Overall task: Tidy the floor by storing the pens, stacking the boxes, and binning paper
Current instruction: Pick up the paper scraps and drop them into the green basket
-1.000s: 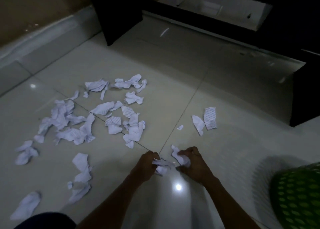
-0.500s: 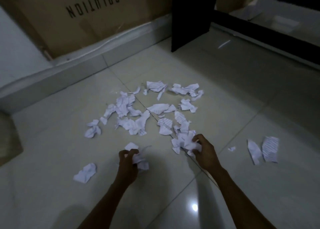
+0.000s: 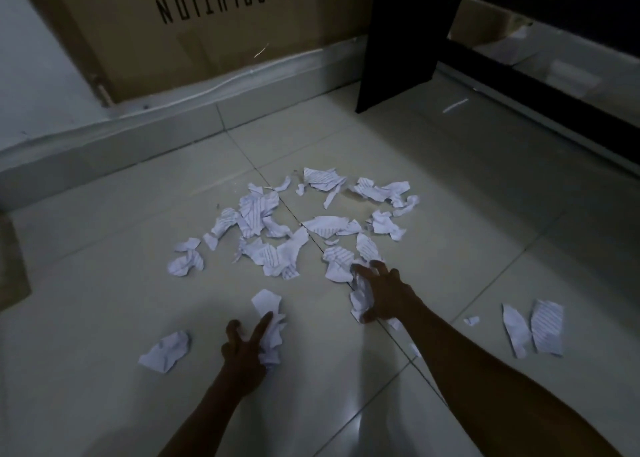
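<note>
Looking down at the tiled floor (image 3: 86,404), I start at its left side, where one crumpled ball (image 3: 164,351) of white paper lies alone, just left of my left grip (image 3: 247,347). That grip is closed on a bunch (image 3: 272,335) of crumpled paper, with two digits sticking out straight, and it sits low over the near part of the floor.

Beyond it, toward the far edge of the floor, the main scatter (image 3: 287,235) of torn lined scraps spreads across a tile joint. I make out more than a dozen pieces, but they overlap too much for a sure count.

My right grip (image 3: 386,294) is at the near right rim of that scatter. Its fingers are splayed wide toward the scraps, while thumb and palm pinch a wad (image 3: 360,300) of white paper, so it is holding that. One small scrap (image 3: 414,349) lies beside my right forearm.

Further right, well apart from the scatter, lie one tiny bit (image 3: 471,320) and two long strips (image 3: 516,332) side by side, the right one lined.

Along the far edge runs a pale skirting board (image 3: 104,138). One printed cardboard box (image 3: 207,34) stands behind it, and one dark furniture leg (image 3: 398,41) stands right of the box.
</note>
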